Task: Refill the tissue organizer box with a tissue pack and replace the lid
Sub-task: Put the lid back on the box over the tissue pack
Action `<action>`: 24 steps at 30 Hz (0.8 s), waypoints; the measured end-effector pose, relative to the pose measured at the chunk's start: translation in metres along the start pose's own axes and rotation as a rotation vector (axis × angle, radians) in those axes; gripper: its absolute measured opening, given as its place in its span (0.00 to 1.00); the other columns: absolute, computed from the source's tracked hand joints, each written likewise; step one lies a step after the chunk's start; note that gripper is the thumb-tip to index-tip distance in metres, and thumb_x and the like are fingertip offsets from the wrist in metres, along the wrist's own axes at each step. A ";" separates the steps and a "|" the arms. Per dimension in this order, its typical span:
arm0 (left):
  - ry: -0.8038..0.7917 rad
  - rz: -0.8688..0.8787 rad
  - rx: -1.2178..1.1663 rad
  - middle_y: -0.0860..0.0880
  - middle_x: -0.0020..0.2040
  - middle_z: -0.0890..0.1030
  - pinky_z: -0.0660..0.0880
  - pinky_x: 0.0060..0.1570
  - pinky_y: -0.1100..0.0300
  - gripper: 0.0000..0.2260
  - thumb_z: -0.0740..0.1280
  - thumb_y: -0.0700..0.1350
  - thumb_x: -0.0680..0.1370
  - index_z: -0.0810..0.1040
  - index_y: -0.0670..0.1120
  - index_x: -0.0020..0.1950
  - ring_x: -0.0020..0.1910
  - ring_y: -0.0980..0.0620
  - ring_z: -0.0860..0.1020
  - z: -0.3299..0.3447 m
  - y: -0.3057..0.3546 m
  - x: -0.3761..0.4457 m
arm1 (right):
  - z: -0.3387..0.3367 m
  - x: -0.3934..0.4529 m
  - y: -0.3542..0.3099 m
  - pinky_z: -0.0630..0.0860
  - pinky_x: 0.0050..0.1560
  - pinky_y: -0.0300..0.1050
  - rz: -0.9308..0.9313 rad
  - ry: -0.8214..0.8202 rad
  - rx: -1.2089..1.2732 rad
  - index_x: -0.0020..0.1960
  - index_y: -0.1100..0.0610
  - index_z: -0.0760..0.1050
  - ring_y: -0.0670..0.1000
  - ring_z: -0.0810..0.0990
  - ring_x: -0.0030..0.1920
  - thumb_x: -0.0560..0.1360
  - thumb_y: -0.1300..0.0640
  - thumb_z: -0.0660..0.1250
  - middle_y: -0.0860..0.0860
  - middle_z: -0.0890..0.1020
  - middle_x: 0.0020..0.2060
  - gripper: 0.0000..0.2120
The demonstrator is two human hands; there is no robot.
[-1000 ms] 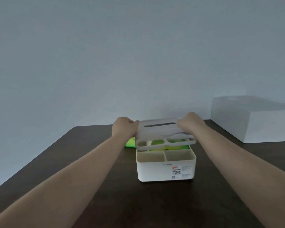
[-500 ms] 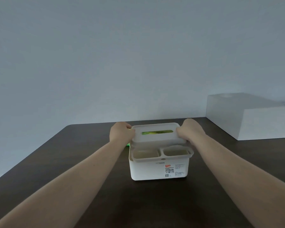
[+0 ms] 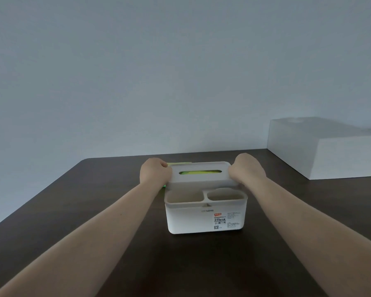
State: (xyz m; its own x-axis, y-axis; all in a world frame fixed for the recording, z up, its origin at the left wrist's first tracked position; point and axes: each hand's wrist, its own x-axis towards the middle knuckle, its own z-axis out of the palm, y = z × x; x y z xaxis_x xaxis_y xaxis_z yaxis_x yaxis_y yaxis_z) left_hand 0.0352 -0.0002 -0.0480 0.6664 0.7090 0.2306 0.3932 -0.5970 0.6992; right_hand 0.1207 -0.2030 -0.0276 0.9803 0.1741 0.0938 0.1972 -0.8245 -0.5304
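Observation:
A white tissue organizer box [image 3: 206, 219] stands mid-table, a label on its front wall. Its white lid [image 3: 201, 179] lies flat on top of the box. A green tissue pack [image 3: 198, 172] shows through the lid's slot. Two front compartments of the box look empty. My left hand [image 3: 154, 171] grips the lid's left end, and my right hand [image 3: 245, 168] grips its right end. A sliver of green shows behind my left hand, beside the box.
The dark wooden table [image 3: 73, 211] ends at a pale wall behind. A large white box [image 3: 321, 151] sits at the back right corner.
The lid came down from a raised, tilted position and now sits flat on the box. Both hands stayed on its ends.

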 end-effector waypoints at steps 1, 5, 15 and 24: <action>-0.002 -0.001 -0.004 0.49 0.37 0.76 0.67 0.34 0.64 0.08 0.62 0.39 0.73 0.79 0.47 0.39 0.37 0.47 0.71 0.000 0.000 0.000 | 0.000 0.000 0.000 0.62 0.28 0.40 -0.005 0.007 -0.008 0.31 0.58 0.67 0.51 0.68 0.28 0.74 0.64 0.59 0.52 0.72 0.29 0.13; -0.008 0.007 0.019 0.48 0.39 0.78 0.69 0.35 0.62 0.10 0.61 0.39 0.74 0.82 0.45 0.45 0.40 0.47 0.74 0.000 0.003 0.002 | 0.001 0.002 -0.003 0.61 0.27 0.40 -0.014 0.019 -0.033 0.31 0.58 0.66 0.50 0.68 0.28 0.74 0.65 0.60 0.52 0.71 0.30 0.14; -0.128 -0.010 0.098 0.48 0.32 0.65 0.61 0.32 0.60 0.09 0.57 0.37 0.74 0.68 0.45 0.34 0.34 0.46 0.63 0.001 0.002 0.005 | 0.009 0.011 -0.005 0.61 0.28 0.42 -0.038 -0.111 -0.029 0.30 0.59 0.64 0.51 0.66 0.29 0.73 0.68 0.57 0.53 0.69 0.29 0.13; -0.218 -0.011 0.091 0.47 0.43 0.74 0.70 0.44 0.58 0.10 0.56 0.39 0.77 0.70 0.49 0.38 0.41 0.46 0.71 0.000 0.002 0.010 | 0.015 0.023 -0.004 0.68 0.47 0.46 -0.086 -0.197 0.093 0.59 0.68 0.74 0.57 0.69 0.45 0.78 0.65 0.54 0.62 0.76 0.44 0.14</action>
State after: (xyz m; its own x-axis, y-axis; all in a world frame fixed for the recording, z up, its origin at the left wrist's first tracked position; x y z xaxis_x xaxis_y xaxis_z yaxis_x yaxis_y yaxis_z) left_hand 0.0427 0.0062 -0.0438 0.7792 0.6235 0.0646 0.4498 -0.6280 0.6350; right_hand 0.1425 -0.1879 -0.0357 0.9364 0.3505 -0.0194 0.2685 -0.7507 -0.6037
